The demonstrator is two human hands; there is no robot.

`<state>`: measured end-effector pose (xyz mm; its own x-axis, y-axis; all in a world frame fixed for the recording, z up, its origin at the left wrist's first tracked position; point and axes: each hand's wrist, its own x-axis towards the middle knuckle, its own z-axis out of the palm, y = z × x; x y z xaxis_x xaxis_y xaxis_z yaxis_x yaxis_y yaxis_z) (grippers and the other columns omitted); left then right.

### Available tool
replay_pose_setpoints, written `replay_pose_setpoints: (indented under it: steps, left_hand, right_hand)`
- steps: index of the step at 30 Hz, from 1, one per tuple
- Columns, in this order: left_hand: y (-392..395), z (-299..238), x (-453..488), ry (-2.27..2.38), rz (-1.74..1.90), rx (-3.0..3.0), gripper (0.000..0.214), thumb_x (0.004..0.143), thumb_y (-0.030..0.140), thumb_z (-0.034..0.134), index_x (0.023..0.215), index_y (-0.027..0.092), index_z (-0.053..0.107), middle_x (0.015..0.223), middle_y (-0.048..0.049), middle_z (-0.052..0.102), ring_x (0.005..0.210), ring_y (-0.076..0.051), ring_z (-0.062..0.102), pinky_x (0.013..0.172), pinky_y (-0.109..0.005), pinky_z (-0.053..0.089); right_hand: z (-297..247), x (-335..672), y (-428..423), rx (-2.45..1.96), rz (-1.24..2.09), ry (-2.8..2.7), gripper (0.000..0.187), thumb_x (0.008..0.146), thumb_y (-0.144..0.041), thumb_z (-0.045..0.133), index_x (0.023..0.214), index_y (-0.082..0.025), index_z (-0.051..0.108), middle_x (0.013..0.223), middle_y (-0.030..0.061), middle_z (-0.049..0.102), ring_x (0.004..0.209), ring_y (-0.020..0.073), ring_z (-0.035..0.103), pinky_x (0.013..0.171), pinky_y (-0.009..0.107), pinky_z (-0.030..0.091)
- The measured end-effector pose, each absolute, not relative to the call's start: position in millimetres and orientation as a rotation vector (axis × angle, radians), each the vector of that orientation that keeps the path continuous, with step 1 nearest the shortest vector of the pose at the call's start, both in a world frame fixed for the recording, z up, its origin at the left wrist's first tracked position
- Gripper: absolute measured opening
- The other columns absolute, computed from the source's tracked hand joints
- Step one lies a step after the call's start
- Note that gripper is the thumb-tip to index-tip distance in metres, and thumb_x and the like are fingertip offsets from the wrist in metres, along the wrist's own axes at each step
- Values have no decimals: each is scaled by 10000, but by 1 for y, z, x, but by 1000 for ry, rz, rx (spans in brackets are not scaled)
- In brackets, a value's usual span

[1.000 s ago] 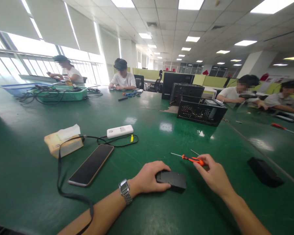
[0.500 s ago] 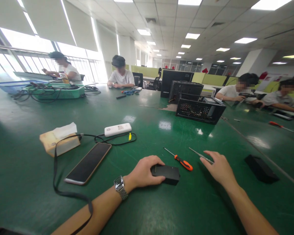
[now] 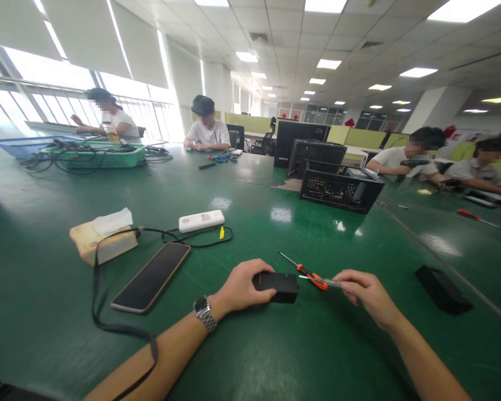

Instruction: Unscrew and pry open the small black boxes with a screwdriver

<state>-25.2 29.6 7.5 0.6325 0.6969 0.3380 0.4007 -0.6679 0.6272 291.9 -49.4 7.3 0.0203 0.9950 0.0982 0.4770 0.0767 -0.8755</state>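
My left hand (image 3: 245, 287) grips the left end of a small black box (image 3: 284, 285), thumb on the near side and fingers over the far side. My right hand (image 3: 369, 295) pinches a slim silver pointed tool (image 3: 329, 282) between thumb and fingers. The tool's tip points left and shows close to the box's right end; whether they touch I cannot tell. Behind the tool, an orange-and-black screwdriver (image 3: 309, 274) lies on the table, partly covered by it. A second black box (image 3: 443, 288) sits off to the right.
On the green table (image 3: 250, 356) are a phone (image 3: 152, 277), a white power bank (image 3: 201, 220) with a black cable and a tissue pack (image 3: 104, 236). Farther back are a green basket (image 3: 102, 156) of cables and a black computer case (image 3: 341, 189). Several people sit around.
My right hand has turned and moved the silver tool leftward, closer to the black box. My left hand has shifted the box slightly left and away from me.
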Motion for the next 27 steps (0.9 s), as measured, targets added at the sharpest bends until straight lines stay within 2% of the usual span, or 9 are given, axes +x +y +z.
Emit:
replay_pose_setpoints:
  steps: [7, 12, 16, 20, 24, 27]
  left_hand:
    - [31, 5, -26, 799, 779, 2360, 303, 708, 284, 701, 987, 184, 642, 942, -40, 656, 852, -197, 607, 778, -285, 466]
    - [30, 7, -26, 802, 771, 2370, 307, 703, 270, 703, 988, 174, 644, 938, -46, 657, 838, -196, 606, 772, -285, 470]
    - [30, 8, -25, 808, 771, 2380, 315, 695, 269, 709, 986, 165, 645, 934, -50, 661, 834, -198, 611, 774, -287, 478]
    - [29, 7, -25, 807, 764, 2375, 322, 697, 288, 702, 995, 180, 643, 945, -47, 663, 840, -198, 609, 783, -289, 475]
    - [30, 6, -25, 795, 772, 2373, 325, 699, 291, 700, 999, 179, 642, 946, -48, 662, 837, -198, 611, 785, -289, 474]
    - [29, 7, -26, 786, 771, 2375, 321, 703, 285, 697, 1001, 180, 638, 947, -48, 661, 840, -197, 610, 784, -287, 472]
  right_hand:
    - [7, 295, -48, -1507, 948, -1564, 316, 800, -413, 575, 719, -142, 716, 470, -38, 440, 431, 98, 379, 440, 244, 284]
    - [11, 289, -50, -1545, 976, -1592, 243, 793, -345, 598, 798, -146, 739, 521, -31, 501, 454, 93, 412, 446, 227, 303]
    - [11, 291, -49, -1510, 968, -1633, 243, 782, -350, 605, 857, -159, 734, 677, 1, 581, 505, 98, 460, 460, 227, 369]
    - [10, 294, -48, -1460, 974, -1656, 252, 770, -364, 622, 884, -164, 723, 768, 18, 584, 536, 104, 480, 468, 234, 407]
    - [12, 293, -50, -1447, 1019, -1645, 245, 771, -368, 623, 868, -164, 718, 777, 13, 576, 531, 99, 475, 464, 234, 398]
    - [15, 291, -52, -1473, 1056, -1624, 258, 796, -372, 597, 872, -158, 720, 671, -11, 548, 515, 103, 460, 488, 243, 382]
